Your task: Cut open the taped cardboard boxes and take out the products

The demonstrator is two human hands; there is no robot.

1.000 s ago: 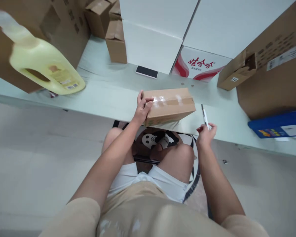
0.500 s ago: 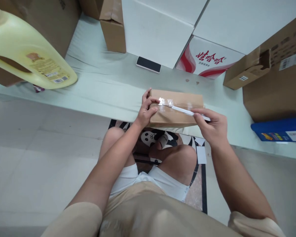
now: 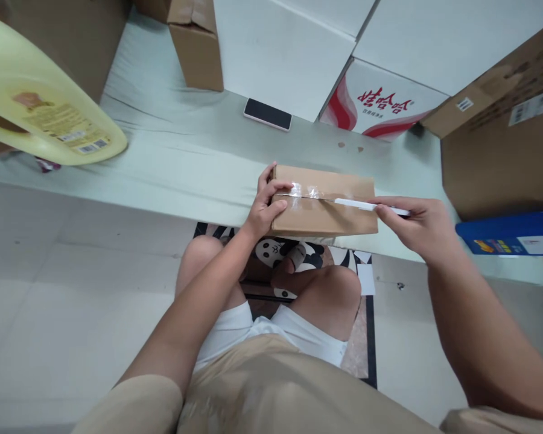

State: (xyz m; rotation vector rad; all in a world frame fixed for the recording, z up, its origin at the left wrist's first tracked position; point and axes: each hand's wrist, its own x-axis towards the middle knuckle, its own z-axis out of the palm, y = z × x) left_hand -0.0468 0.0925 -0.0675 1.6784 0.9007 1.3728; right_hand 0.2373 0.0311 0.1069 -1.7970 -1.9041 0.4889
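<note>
One cutter point(image 3: 355, 205) points left (lengthwise along the carton point(image 3: 314, 216)).

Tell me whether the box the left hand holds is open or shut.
Shut: the flaps of the cardboard box lie flat, meeting at the seam. Whether the tape is cut, I cannot tell.

Brown carton point(image 3: 321, 218) (white knife point(image 3: 355, 205))
</note>
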